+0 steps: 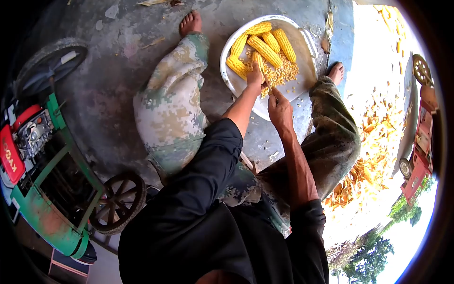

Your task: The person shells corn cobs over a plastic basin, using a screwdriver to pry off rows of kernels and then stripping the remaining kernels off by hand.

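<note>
My left hand (pixel 255 78) is closed around the lower part of a yellow corn cob (pixel 257 59), held over a white basin (pixel 305 71). Close beside it, my right hand (pixel 280 110) grips a thin, slender tool (pixel 268 85); its upper end reaches the cob near my left fingers. The tool's exact kind is too small to make out. Several whole corn cobs (pixel 265 51) lie in the far part of the basin. Loose corn kernels (pixel 283 73) are heaped under and to the right of the held cob.
The basin stands on a concrete floor (pixel 113 61) between my bare feet (pixel 190 22). A green-framed machine (pixel 52 217) with a red engine and wheels stands at left. Corn husks (pixel 366 165) lie in sunlight at right, near a red wheeled machine (pixel 421 137).
</note>
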The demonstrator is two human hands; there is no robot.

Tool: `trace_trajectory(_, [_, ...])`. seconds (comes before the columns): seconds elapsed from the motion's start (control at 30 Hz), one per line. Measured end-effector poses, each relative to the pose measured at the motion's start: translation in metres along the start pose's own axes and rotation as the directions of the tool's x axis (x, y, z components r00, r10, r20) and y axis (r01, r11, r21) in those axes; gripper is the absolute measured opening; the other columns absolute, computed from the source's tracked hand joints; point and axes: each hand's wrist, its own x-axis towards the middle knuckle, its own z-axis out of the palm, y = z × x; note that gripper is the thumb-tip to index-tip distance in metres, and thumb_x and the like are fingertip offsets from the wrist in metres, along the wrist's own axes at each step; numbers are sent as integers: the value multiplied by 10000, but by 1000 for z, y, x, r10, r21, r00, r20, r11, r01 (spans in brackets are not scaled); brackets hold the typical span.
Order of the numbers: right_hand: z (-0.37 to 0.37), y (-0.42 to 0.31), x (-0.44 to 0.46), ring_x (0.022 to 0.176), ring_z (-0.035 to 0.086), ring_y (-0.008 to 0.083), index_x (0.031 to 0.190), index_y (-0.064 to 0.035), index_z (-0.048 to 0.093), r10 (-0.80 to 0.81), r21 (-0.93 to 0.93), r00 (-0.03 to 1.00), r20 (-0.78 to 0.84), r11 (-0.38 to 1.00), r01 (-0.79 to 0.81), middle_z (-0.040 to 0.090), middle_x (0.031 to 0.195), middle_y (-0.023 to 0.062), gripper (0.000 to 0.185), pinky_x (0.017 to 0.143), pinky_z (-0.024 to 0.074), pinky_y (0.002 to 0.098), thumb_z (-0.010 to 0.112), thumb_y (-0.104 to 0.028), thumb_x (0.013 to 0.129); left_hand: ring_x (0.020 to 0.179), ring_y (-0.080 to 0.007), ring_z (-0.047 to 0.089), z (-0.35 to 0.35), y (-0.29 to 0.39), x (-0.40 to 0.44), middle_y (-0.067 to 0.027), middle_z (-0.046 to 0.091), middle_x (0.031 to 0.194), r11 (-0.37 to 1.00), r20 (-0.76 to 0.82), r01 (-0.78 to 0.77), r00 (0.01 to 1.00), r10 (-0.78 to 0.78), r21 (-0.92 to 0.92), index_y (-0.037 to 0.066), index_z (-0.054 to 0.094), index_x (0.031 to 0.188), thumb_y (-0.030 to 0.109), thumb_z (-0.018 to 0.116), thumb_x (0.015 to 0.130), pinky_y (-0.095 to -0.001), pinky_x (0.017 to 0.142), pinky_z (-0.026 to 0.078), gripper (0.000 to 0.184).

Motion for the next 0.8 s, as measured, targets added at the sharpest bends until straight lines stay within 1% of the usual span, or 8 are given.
trace_trajectory(0.2, [18, 2, 0, 754, 671, 418, 1218, -70, 642, -37, -6, 999, -34, 999, 37, 633, 811, 294, 336, 682, 513, 471, 517, -164, 920, 637, -211, 604, -3, 5, 10, -89, 590, 958, 994, 56, 40, 998, -34, -98, 81, 528, 1131, 665, 444, 920, -373, 518, 547, 626])
trace_trajectory(0.23, [12, -13, 2, 951, 662, 413, 1196, -45, 643, 95, 34, 993, 63, 995, -98, 644, 968, 306, 327, 812, 512, 445, 524, -198, 932, 594, -204, 578, -3, 8, 2, -84, 584, 892, 998, 32, 35, 999, -33, -46, 70, 531, 1105, 652, 444, 928, -381, 500, 536, 615])
trace_trajectory(0.47, [56, 1, 96, 1002, 653, 408, 1217, -34, 634, 75, -20, 997, 35, 997, -74, 669, 1040, 267, 436, 889, 505, 450, 513, -310, 902, 785, -215, 626, -6, -22, 13, -92, 632, 957, 960, 56, -277, 960, 275, 39, -6, 574, 1121, 608, 456, 944, -370, 621, 526, 650])
trace_trajectory(0.53, [55, 2, 108, 1017, 647, 410, 1217, -54, 643, 104, 25, 988, 113, 994, -107, 667, 1039, 267, 441, 893, 502, 446, 534, -337, 896, 784, -215, 625, -6, -19, -7, -88, 626, 983, 997, 18, -59, 998, 60, -45, 31, 581, 1131, 649, 449, 923, -378, 614, 527, 665])
trace_trajectory(0.6, [43, 10, 113, 834, 700, 348, 1211, -55, 649, 41, 16, 991, 127, 999, -43, 695, 951, 249, 433, 772, 543, 410, 540, -337, 900, 733, -198, 628, 1, -12, -18, -82, 622, 950, 988, 109, -130, 984, 138, -78, 74, 589, 1108, 676, 426, 912, -359, 552, 531, 654])
trace_trajectory(0.67, [20, 10, 112, 565, 643, 228, 1216, -65, 650, 210, 64, 941, 266, 970, -235, 696, 794, 182, 419, 551, 527, 353, 547, -326, 906, 634, -171, 604, -2, -10, -7, -62, 611, 872, 993, 210, -66, 974, 84, -94, 94, 588, 1061, 665, 415, 922, -341, 508, 525, 613])
trace_trajectory(0.7, [9, 12, 111, 430, 511, 118, 1223, -77, 651, 196, 133, 932, 305, 960, -245, 634, 677, 100, 403, 401, 431, 287, 547, -309, 911, 551, -158, 567, -8, -10, -3, -51, 589, 779, 997, 208, -26, 977, 40, -72, 103, 589, 1007, 655, 411, 930, -328, 481, 524, 586])
trace_trajectory(0.8, [-33, 13, 101, 416, 430, 82, 1220, -64, 636, 222, 108, 873, 435, 949, -295, 563, 651, 38, 382, 364, 345, 258, 535, -292, 931, 539, -166, 572, -13, -6, -19, -61, 580, 717, 994, 133, 27, 991, -13, -107, 114, 575, 1060, 677, 422, 915, -328, 487, 548, 601])
